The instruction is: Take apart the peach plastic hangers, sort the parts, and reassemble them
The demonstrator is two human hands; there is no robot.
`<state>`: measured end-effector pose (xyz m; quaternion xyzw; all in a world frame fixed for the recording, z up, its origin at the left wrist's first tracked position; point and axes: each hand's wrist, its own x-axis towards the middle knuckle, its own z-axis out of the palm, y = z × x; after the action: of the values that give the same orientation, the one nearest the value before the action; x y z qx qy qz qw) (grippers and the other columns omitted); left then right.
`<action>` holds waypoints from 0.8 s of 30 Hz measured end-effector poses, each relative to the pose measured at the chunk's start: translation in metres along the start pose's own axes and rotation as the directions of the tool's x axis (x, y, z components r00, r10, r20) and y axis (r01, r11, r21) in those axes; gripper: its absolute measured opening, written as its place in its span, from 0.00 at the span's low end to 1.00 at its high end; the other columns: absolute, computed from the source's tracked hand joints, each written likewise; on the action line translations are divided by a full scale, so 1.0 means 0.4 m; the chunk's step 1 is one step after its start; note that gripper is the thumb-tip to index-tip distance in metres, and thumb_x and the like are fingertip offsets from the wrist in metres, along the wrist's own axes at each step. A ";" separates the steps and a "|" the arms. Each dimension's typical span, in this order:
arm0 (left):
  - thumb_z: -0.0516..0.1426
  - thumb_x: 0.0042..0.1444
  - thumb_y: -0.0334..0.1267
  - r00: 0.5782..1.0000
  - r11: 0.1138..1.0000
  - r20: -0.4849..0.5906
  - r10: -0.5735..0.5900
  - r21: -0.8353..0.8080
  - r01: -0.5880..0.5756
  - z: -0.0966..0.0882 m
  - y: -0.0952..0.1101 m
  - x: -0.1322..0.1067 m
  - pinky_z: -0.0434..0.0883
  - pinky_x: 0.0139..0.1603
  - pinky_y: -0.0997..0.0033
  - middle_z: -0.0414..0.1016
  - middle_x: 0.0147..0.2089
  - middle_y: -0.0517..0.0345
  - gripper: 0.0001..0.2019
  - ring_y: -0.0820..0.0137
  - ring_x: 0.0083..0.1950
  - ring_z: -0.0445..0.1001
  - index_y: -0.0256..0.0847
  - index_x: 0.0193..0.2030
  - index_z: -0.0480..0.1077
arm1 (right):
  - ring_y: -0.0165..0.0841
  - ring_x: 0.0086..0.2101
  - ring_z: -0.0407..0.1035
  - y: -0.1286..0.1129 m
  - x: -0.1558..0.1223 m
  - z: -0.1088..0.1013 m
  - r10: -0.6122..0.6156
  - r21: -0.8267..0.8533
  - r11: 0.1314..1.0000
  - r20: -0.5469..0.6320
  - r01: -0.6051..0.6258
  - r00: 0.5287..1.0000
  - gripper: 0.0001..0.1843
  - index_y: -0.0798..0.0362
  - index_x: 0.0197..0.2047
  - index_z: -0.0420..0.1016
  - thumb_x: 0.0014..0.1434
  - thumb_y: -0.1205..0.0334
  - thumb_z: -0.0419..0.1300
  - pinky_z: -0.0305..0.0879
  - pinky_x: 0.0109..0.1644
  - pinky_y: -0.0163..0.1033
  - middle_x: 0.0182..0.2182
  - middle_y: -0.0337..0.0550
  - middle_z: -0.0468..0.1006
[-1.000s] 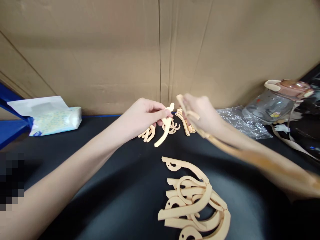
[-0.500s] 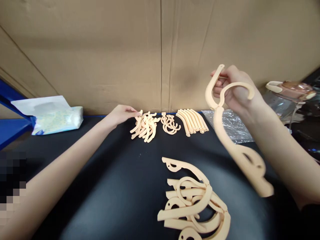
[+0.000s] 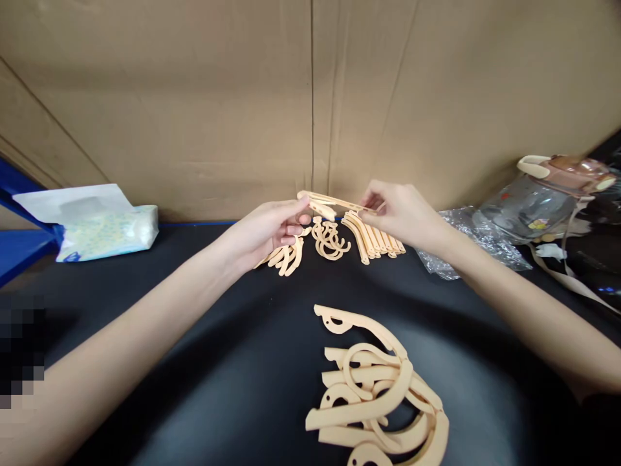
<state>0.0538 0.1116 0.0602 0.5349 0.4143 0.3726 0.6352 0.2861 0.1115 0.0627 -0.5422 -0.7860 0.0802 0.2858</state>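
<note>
My left hand (image 3: 276, 226) pinches the left end of pale-orange plastic folding-hanger parts (image 3: 323, 208), held level above the table near the cardboard. A long slim piece runs from there to my right hand (image 3: 392, 207), whose fingers are closed on its other end. Seen edge-on, the parts do not show whether they are joined. Under my left hand lies a pile of short curved hanger arms (image 3: 291, 255), partly covered. Beside it are loose hanger hooks (image 3: 330, 241) and a row of long curved hanger arms (image 3: 373, 239), partly behind my right hand.
Overlapping folding hangers (image 3: 369, 375) lie nearer me on the black table (image 3: 218, 375). A tissue pack (image 3: 111, 230) sits at left. Clear plastic wrap (image 3: 466, 239) and a transparent bottle (image 3: 519, 200) are at right. Cardboard (image 3: 194, 116) stands behind.
My right hand has swung left and down with the hanger. My left hand has moved right and slightly up from the short-arm pile, so both hands are now close together.
</note>
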 end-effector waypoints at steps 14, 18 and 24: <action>0.67 0.50 0.41 0.998 0.999 -0.070 0.001 -0.040 -0.004 0.038 -0.024 -0.009 0.52 0.18 0.81 0.61 0.23 0.67 0.12 0.82 0.20 0.55 0.38 0.32 0.69 | 0.32 0.29 0.69 0.000 -0.013 0.002 -0.115 0.083 0.992 0.328 0.093 0.938 0.15 0.52 0.48 0.71 0.62 0.54 0.59 0.59 0.32 0.37 0.31 0.39 0.77; 0.69 0.48 0.38 0.995 0.996 0.060 -0.083 0.023 0.082 0.048 -0.036 -0.017 0.48 0.16 0.83 0.61 0.22 0.66 0.12 0.85 0.19 0.53 0.35 0.30 0.72 | 0.33 0.30 0.70 -0.035 -0.035 0.030 -0.169 -0.141 0.971 0.172 0.194 0.971 0.15 0.54 0.52 0.70 0.70 0.56 0.49 0.55 0.31 0.37 0.35 0.43 0.79; 0.66 0.55 0.38 0.952 0.973 0.213 -0.221 0.113 0.200 0.035 -0.043 -0.012 0.48 0.15 0.86 0.72 0.29 0.59 0.09 0.88 0.18 0.54 0.34 0.30 0.74 | 0.37 0.35 0.70 -0.042 -0.049 0.052 -0.523 -0.513 0.617 0.300 0.597 0.798 0.15 0.58 0.43 0.73 0.69 0.69 0.45 0.52 0.32 0.40 0.36 0.51 0.77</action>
<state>0.0655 0.0995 0.0450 0.5543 0.4113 0.2210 0.6891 0.2665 0.0909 0.0458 -0.3242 -0.9162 -0.2258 0.0675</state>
